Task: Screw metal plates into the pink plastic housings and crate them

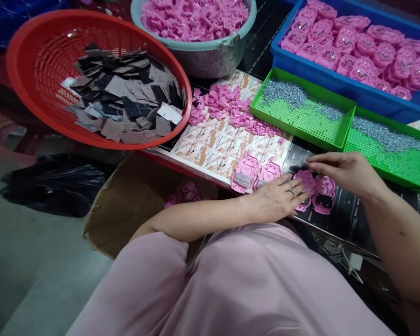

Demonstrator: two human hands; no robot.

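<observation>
Several pink plastic casings lie in a row along the table's front edge. The leftmost casing (245, 173) and the rightmost casing (324, 195) show fully, each with a flat plate in its lower part. My left hand (282, 197) lies flat with spread fingers over the middle casings (269, 172), its fingertips on the third one. Just above the third casing (305, 179), my right hand (339, 170) has thumb and index finger pinched together; whatever they hold, if anything, is too small to make out.
Behind are green trays of screws (301, 133), a blue crate (336, 88) of pink assemblies and a grey basket (210, 51). A red basket (119, 143) of plates overhangs the left edge. Small pink parts (227, 105) lie loose. A cardboard box (115, 210) stands below.
</observation>
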